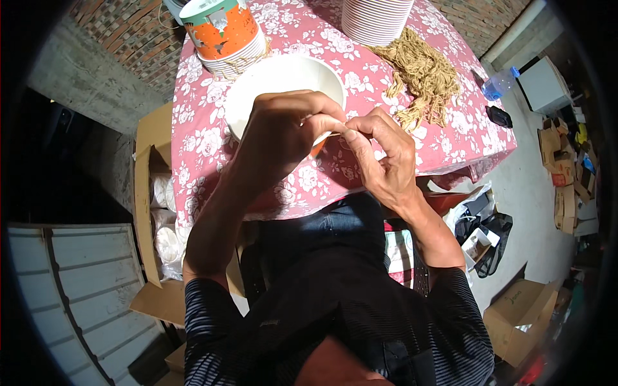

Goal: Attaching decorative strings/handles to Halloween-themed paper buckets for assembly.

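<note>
Close together over the near part of the table, my left hand [290, 125] and my right hand [389, 151] both pinch with thumb and forefinger. Between the fingertips runs a short length of thin tan string [334, 134]. Just below it a small orange patch [317, 148] shows, mostly covered by my left hand; I cannot make out what it belongs to. Behind my left hand stands a large white round tub [283, 72], its near side hidden by my wrist. A tangled heap of tan strings [425, 74] lies to the right, beyond my right hand.
A stack of orange patterned paper buckets [225, 35] stands far left, and a tall white stack [376, 19] at the back. A black object [499, 116] and a clear bottle [501, 83] are at the right edge. An open cardboard box [151, 212] stands left of the flowered tablecloth [209, 145].
</note>
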### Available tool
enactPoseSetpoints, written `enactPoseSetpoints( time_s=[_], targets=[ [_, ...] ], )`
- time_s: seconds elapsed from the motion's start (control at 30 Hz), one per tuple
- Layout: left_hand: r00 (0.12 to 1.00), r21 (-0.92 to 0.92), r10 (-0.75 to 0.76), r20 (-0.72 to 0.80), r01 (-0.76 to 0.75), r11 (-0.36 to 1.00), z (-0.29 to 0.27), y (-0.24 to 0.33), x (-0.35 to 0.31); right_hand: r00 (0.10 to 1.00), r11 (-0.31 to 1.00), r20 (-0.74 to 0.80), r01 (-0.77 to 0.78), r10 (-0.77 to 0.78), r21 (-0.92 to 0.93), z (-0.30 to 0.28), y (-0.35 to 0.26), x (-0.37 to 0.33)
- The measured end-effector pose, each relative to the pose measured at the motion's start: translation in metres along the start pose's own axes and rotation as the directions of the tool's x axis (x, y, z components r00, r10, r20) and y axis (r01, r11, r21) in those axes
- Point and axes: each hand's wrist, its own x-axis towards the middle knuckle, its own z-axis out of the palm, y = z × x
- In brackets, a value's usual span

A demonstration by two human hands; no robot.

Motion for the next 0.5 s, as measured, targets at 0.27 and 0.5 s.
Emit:
enactPoseSetpoints(
  time_s=[0.27,0.5],
  targets=[
    [0.951,0.09,-0.269,0.151,0.258,0.962,-0.008,0.015,0.006,1.0,1.0,0.01,-0.011,0.01,0.022,0.0,0.001,0.003],
    [0.635,-0.229,-0.638,0.435,0.764,0.604,-0.017,0.009,0.021,0.985,0.987,-0.097,-0.132,0.141,0.095,0.006,0.002,0.005]
  ],
)
